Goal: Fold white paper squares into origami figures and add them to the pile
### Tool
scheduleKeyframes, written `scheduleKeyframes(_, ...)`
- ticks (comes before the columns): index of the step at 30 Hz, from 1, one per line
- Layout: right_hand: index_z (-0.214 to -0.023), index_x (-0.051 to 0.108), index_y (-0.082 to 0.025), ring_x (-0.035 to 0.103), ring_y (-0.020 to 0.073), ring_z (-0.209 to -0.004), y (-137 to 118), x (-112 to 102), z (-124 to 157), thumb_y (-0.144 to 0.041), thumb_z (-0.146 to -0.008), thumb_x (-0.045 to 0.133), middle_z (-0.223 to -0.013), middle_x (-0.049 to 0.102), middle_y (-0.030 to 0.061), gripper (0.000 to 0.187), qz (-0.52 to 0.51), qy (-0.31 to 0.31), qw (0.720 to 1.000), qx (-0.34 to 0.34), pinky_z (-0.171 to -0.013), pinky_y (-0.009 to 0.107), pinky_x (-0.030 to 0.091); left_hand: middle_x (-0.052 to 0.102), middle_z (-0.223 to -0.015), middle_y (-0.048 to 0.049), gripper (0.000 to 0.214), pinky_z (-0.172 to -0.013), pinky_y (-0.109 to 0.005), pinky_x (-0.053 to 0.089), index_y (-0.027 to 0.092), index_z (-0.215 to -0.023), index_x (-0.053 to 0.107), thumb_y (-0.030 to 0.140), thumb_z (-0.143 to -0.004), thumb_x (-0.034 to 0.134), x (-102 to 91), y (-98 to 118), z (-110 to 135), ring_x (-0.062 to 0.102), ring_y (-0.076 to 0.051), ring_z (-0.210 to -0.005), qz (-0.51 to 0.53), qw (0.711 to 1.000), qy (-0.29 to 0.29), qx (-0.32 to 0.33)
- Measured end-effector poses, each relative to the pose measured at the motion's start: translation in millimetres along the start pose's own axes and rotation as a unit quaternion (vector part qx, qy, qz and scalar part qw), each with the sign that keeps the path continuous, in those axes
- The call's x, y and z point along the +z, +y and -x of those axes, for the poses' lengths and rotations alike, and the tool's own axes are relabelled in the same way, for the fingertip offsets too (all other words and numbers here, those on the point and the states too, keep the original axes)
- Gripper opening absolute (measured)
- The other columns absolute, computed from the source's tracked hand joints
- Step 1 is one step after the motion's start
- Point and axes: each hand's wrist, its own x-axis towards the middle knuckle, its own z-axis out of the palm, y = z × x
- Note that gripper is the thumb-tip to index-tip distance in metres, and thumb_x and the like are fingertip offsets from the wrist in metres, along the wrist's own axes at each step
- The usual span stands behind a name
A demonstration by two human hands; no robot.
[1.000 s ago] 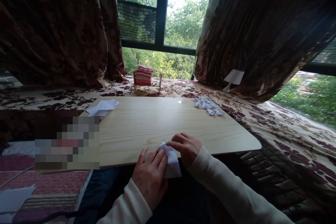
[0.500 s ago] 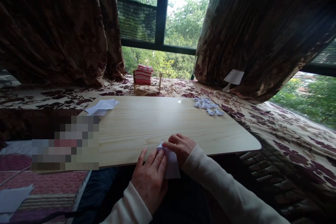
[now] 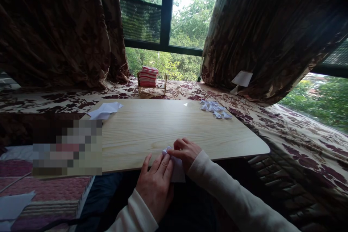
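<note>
A sheet of white paper point(image 3: 178, 171) lies at the near edge of the table, its lower part hanging past the edge. My left hand point(image 3: 156, 179) rests on its left side, fingers stretched out and pressing down on it. At the top of the sheet, a small folded corner shows by the fingertips. My right hand point(image 3: 187, 152) is closed, with thumb and index finger pinching the paper at that upper corner. Part of the sheet is hidden under both hands.
On the wooden table point(image 3: 152, 123) are white sheets point(image 3: 106, 110) at far left, a small white scrap point(image 3: 185, 104) and several folded paper pieces point(image 3: 214, 108) at far right. Behind stand a rack of red-striped cloths point(image 3: 148, 77) and a small lamp point(image 3: 241, 78). Another sheet point(image 3: 16, 206) lies lower left.
The folded corner at the top of the paper shows slightly more, and the right fingertips have shifted a little. The left hand stays nearly still.
</note>
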Motion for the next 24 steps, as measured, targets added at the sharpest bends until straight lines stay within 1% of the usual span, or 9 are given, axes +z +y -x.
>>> scheduleKeyframes(4, -0.102, 0.061, -0.032, 0.041, 0.0151, -0.072, 5, 5, 4, -0.018, -0.076, 0.056, -0.083, 0.052, 0.0037, 0.030, -0.001, 0.030, 0.999, -0.017, -0.063, 0.027, 0.035, 0.047, -0.128, -0.0090, 0.048, -0.102, -0.047, 0.015, 0.016, -0.122, 0.046, 0.029, -0.075, 0.051, 0.4, 1, 7, 0.038, -0.026, -0.119, -0.011, 1.000, -0.007, 0.010)
scheduleKeyframes(7, -0.104, 0.059, -0.033, 0.041, 0.0156, -0.073, 7, 5, 7, -0.020, -0.075, 0.057, -0.085, 0.052, 0.0039, 0.032, 0.002, 0.038, 0.999, -0.025, -0.064, 0.028, 0.034, 0.047, -0.128, -0.0099, 0.045, -0.101, -0.048, 0.016, 0.016, -0.119, 0.048, 0.028, -0.075, 0.049, -8.3, 0, 12, 0.039, -0.026, -0.118, 0.006, 1.000, -0.003, 0.024)
scheduleKeyframes(9, -0.105, 0.059, -0.033, 0.041, 0.0160, -0.075, 7, 4, 8, -0.021, -0.076, 0.057, -0.086, 0.052, 0.0039, 0.032, 0.005, 0.034, 0.999, -0.021, -0.064, 0.028, 0.034, 0.054, -0.120, -0.0088, 0.037, -0.101, -0.047, 0.019, 0.017, -0.110, 0.055, 0.028, -0.076, 0.048, -17.0, -5, 11, 0.044, -0.025, -0.112, 0.035, 0.999, 0.019, 0.010)
scheduleKeyframes(11, -0.105, 0.058, -0.034, 0.041, 0.0161, -0.076, 6, 3, 8, -0.021, -0.076, 0.057, -0.086, 0.052, 0.0038, 0.032, 0.008, 0.028, 0.999, -0.015, -0.064, 0.028, 0.033, 0.062, -0.103, -0.0073, 0.025, -0.099, -0.047, 0.023, 0.018, -0.098, 0.061, 0.024, -0.077, 0.047, -24.3, -13, 5, 0.049, -0.023, -0.104, 0.053, 0.996, 0.048, -0.045)
scheduleKeyframes(13, -0.105, 0.058, -0.034, 0.040, 0.0163, -0.077, 6, 2, 8, -0.021, -0.077, 0.056, -0.086, 0.052, 0.0038, 0.031, 0.009, 0.025, 1.000, -0.010, -0.063, 0.028, 0.033, 0.064, -0.091, -0.0056, 0.021, -0.097, -0.047, 0.025, 0.019, -0.090, 0.063, 0.021, -0.079, 0.044, -27.3, -23, -5, 0.052, -0.021, -0.096, 0.053, 0.993, 0.072, -0.075)
scheduleKeyframes(15, -0.105, 0.058, -0.035, 0.040, 0.0162, -0.076, 6, 2, 8, -0.020, -0.078, 0.055, -0.086, 0.051, 0.0039, 0.031, 0.010, 0.023, 1.000, -0.010, -0.063, 0.028, 0.033, 0.064, -0.089, -0.0050, 0.023, -0.095, -0.047, 0.026, 0.019, -0.093, 0.063, 0.019, -0.080, 0.044, -25.8, -32, -14, 0.052, -0.021, -0.093, 0.050, 0.994, 0.060, -0.073)
scheduleKeyframes(18, -0.107, 0.057, -0.036, 0.040, 0.0162, -0.076, 6, 3, 8, -0.021, -0.077, 0.057, -0.087, 0.051, 0.0040, 0.034, 0.007, 0.019, 1.000, -0.011, -0.063, 0.028, 0.033, 0.063, -0.086, -0.0040, 0.023, -0.095, -0.047, 0.025, 0.021, -0.093, 0.063, 0.019, -0.080, 0.044, -19.1, -39, -24, 0.052, -0.020, -0.091, 0.058, 0.997, 0.030, -0.047)
scheduleKeyframes(21, -0.108, 0.057, -0.036, 0.040, 0.0167, -0.077, 7, 4, 8, -0.020, -0.076, 0.058, -0.087, 0.051, 0.0042, 0.035, 0.000, 0.018, 1.000, -0.006, -0.064, 0.028, 0.033, 0.062, -0.083, -0.0034, 0.023, -0.094, -0.047, 0.025, 0.022, -0.088, 0.064, 0.017, -0.080, 0.044, -13.5, -41, -24, 0.052, -0.019, -0.088, 0.060, 0.997, 0.023, -0.037)
scheduleKeyframes(24, -0.109, 0.056, -0.036, 0.041, 0.0179, -0.080, 7, 4, 9, -0.020, -0.077, 0.057, -0.088, 0.052, 0.0046, 0.037, -0.005, 0.017, 1.000, -0.002, -0.065, 0.029, 0.033, 0.060, -0.083, -0.0031, 0.023, -0.093, -0.047, 0.025, 0.023, -0.088, 0.065, 0.018, -0.079, 0.044, -12.1, -41, -22, 0.051, -0.019, -0.086, 0.061, 0.998, 0.017, -0.029)
